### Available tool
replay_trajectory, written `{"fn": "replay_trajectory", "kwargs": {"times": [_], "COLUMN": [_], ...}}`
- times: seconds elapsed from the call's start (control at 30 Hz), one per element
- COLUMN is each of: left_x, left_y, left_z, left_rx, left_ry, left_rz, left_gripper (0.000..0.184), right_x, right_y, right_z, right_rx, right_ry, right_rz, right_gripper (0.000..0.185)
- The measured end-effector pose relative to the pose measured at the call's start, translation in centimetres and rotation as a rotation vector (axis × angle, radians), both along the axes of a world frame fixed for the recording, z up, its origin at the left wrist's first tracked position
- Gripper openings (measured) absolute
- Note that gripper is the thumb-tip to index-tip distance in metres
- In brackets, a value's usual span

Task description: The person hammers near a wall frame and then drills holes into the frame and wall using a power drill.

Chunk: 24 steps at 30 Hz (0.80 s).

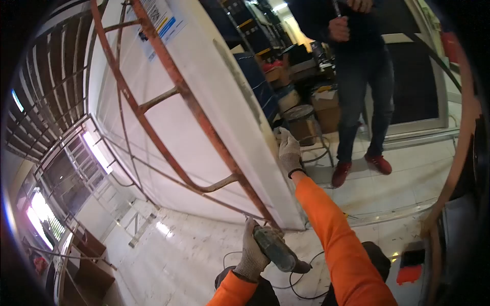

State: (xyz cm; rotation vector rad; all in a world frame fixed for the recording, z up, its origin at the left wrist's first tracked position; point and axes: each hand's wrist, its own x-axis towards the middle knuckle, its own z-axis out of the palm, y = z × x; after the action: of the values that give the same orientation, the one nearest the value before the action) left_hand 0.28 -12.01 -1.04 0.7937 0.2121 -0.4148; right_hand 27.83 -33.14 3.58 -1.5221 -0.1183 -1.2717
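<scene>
Left hand [254, 256] gripping drill [274, 249] — right hand [289, 150] at wall edge [279, 171], grip unclear — floor [173, 255] open leftward.

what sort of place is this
Probably an indoor work site, perhaps a shop being fitted out: scaffolding stands by a white wall, a power tool is in the left hand, and dirt specks the floor.
</scene>
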Motion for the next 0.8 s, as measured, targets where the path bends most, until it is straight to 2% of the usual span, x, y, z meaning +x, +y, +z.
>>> {"fn": "replay_trajectory", "kwargs": {"times": [0.03,0.1,0.17,0.2,0.23,0.3,0.4,0.5,0.53,0.57,0.63,0.67,0.7,0.73,0.77,0.8], "left_x": [-0.1,-0.5,-1.5,-2.0,-2.7,-4.2,-5.0,-3.4,-3.4,-2.8,-1.0,-1.3,-2.3,-2.3,-0.8,-1.5], "left_y": [-0.9,-2.0,-3.4,-3.7,-4.2,-5.4,-5.1,-2.7,-2.4,-1.5,1.2,1.6,1.7,2.4,3.8,3.7], "left_z": [0.2,0.1,0.8,1.2,1.9,4.0,5.3,3.2,3.9,3.5,1.5,1.4,3.8,4.1,1.6,2.9], "left_rx": [-0.053,-0.148,-0.125,-0.154,-0.184,-0.145,-0.048,-0.194,-0.074,-0.077,-0.584,-0.323,-0.047,0.003,-0.025,0.064], "left_ry": [-0.008,0.001,0.017,0.022,0.023,0.026,0.046,0.022,0.032,0.080,0.109,0.073,0.047,0.026,0.098,0.068], "left_rz": [-0.023,-0.075,-0.099,-0.131,-0.159,-0.181,-0.155,-0.195,-0.116,-0.075,-0.196,-0.046,0.094,0.110,0.183,0.224], "left_gripper": [0.063,0.062,0.062,0.062,0.062,0.061,0.062,0.064,0.064,0.063,0.060,0.057,0.055,0.054,0.056,0.057], "right_x": [0.9,5.3,-0.2,-3.9,-3.3,-2.7,2.7,0.6,0.0,-0.6,-3.7,-2.7,-0.9,-1.2,-4.9,-6.6], "right_y": [-2.1,-5.1,-7.0,-7.7,-8.8,-11.3,-16.1,-21.2,-22.9,-24.4,-27.4,-30.2,-33.4,-35.2,-34.1,-33.9], "right_z": [-0.7,-5.1,-3.6,-1.1,-1.9,-2.8,-11.5,-15.0,-15.9,-16.8,-15.1,-17.2,-21.2,-23.5,-21.1,-22.9], "right_rx": [0.149,-0.213,-0.430,-0.395,-0.435,-0.434,-0.523,-0.580,-0.627,-0.667,-0.912,-0.945,-0.966,-1.046,-1.035,-1.041], "right_ry": [0.047,0.113,0.441,0.483,0.461,0.668,0.596,0.773,0.895,1.018,1.233,1.162,1.101,0.890,0.854,0.862], "right_rz": [0.109,-0.267,-0.203,-0.013,0.027,0.109,-0.123,-0.012,-0.068,-0.126,-0.117,-0.062,0.000,-0.032,-0.069,-0.132], "right_gripper": [0.038,0.031,0.034,0.042,0.050,0.054,0.050,0.050,0.049,0.049,0.049,0.050,0.050,0.050,0.048,0.041]}}
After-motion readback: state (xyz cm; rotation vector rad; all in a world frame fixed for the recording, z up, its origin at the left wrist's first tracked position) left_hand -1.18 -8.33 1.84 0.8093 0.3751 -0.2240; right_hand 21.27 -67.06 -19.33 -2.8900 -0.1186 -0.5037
